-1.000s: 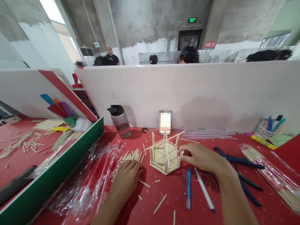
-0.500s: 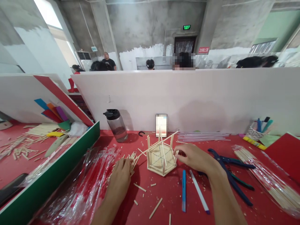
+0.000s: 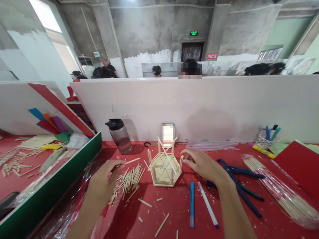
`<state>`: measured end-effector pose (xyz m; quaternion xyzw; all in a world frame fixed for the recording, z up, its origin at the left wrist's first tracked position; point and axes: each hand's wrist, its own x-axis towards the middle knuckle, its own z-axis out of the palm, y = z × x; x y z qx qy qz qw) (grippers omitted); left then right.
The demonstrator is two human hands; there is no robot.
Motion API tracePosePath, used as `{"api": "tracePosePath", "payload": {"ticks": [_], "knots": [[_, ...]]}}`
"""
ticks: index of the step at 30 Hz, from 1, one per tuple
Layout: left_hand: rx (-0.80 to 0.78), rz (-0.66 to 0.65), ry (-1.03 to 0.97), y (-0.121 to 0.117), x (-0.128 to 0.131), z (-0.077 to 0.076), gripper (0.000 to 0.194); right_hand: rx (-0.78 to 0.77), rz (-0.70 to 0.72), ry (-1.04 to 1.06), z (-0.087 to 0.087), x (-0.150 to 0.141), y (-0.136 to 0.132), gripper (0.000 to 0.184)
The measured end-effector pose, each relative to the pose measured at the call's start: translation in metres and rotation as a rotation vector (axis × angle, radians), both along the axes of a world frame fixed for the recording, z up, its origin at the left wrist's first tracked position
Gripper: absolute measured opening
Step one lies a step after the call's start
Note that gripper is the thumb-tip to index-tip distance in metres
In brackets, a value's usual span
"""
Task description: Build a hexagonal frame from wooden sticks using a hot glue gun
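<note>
A hexagonal frame built of wooden sticks (image 3: 163, 181) stands on the red table, with upright posts at its corners and slanting sticks above its base. My right hand (image 3: 199, 164) is at its right side, fingertips closed on a corner post. On the left, my left hand (image 3: 106, 177) pinches one short wooden stick (image 3: 132, 161) between thumb and fingers. That stick points right, above a loose pile of cut sticks (image 3: 131, 181). Several stray pieces, among them a longer stick (image 3: 161, 225), lie in front of the frame.
A blue pen (image 3: 191, 204), a white pen (image 3: 208, 205) and dark blue pliers (image 3: 240, 186) lie at the right, near bagged sticks (image 3: 279, 192). A bottle (image 3: 121, 137) and phone (image 3: 168, 134) stand before the white partition (image 3: 211, 106). A green-sided divider (image 3: 54, 186) borders the left.
My left hand has lifted from the pile and moved left, with a stick in its fingers. The frame has turned under my right hand. The whole view has shifted slightly.
</note>
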<state>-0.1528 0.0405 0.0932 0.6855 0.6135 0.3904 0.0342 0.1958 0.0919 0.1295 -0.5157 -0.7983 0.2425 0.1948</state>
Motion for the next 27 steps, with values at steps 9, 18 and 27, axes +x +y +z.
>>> {"api": "tracePosePath", "payload": {"ticks": [9,18,27], "knots": [[-0.011,-0.355,-0.067,0.033,0.088,0.072,0.028,0.108,-0.010,0.339,0.034,-0.018,-0.017,0.029],[-0.075,-0.464,-0.118,0.051,0.108,0.072,0.025,0.154,-0.055,0.363,0.031,-0.015,-0.015,0.023],[-0.083,-0.482,0.064,0.046,0.090,0.083,0.033,0.267,-0.011,0.295,0.033,-0.027,-0.020,0.020]]}}
